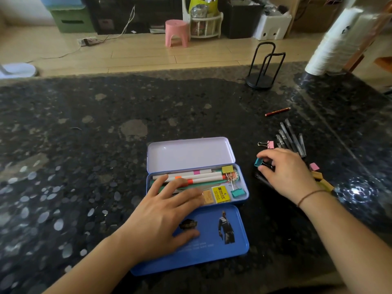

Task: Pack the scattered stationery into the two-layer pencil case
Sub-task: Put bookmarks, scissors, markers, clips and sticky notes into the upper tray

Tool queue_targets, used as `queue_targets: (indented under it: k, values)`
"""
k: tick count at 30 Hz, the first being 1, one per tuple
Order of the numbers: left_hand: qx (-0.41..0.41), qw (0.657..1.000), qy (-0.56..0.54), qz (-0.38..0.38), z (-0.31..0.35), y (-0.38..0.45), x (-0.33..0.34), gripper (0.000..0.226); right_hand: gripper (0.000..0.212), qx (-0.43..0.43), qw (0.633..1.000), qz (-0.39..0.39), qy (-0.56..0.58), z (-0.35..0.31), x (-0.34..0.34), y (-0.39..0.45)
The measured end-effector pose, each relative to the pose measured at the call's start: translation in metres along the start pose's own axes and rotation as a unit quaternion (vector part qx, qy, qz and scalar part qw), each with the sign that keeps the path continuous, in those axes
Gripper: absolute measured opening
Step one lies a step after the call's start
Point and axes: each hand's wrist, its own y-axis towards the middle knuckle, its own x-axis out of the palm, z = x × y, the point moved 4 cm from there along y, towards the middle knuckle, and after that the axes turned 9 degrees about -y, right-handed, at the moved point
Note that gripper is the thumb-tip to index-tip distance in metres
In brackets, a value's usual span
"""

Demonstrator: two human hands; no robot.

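My left hand (167,211) lies flat, fingers straight, across the glossy blue metal pencil case (237,247), frame centre | right grip (284,170) pinches a teal binder clip (258,162), centre right on speckled stone bench (84,145) | slim dark pens (290,136) beyond

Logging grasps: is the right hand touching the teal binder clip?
Touching. The head view shows the right hand pinching the teal binder clip with its fingers.
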Motion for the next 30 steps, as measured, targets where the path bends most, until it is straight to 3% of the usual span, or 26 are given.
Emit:
queue_targets:
  k: [3, 5, 9, 17, 20, 26, 28, 30]
  values:
    - [-0.002, 1.000, -0.007, -0.004, -0.001, 0.000, 0.000, 0.056, 0.028, -0.061, 0.994, 0.059, 0.076, -0.021, -0.012, -0.012]
    - [-0.003, 1.000, -0.015, 0.004, -0.001, 0.001, 0.000, 0.056, 0.024, -0.130, 0.985, 0.040, 0.109, -0.046, -0.017, -0.025]
    - [-0.007, 1.000, -0.018, 0.013, -0.001, 0.001, 0.000, 0.054, 0.015, -0.209, 0.977, 0.039, 0.031, -0.084, -0.004, -0.045]
    - [-0.004, 1.000, -0.018, 0.015, -0.001, 0.001, -0.001, 0.053, 0.017, -0.195, 0.979, 0.062, 0.020, -0.085, 0.006, -0.037]
    - [-0.005, 1.000, -0.019, 0.015, -0.001, 0.001, -0.001, 0.054, 0.026, -0.198, 0.978, 0.052, 0.029, -0.087, 0.007, -0.035]
    - [-0.007, 1.000, -0.024, 0.011, -0.002, 0.001, -0.001, 0.054, 0.022, -0.175, 0.983, 0.034, 0.048, -0.075, 0.002, -0.025]
    - [-0.007, 1.000, -0.025, 0.013, -0.002, 0.002, -0.002, 0.054, 0.021, -0.137, 0.984, 0.058, 0.102, -0.061, -0.008, -0.012]
    - [-0.006, 1.000, -0.019, 0.021, -0.001, 0.001, -0.003, 0.052, 0.025, -0.071, 0.988, 0.115, 0.079, -0.034, -0.017, 0.009]
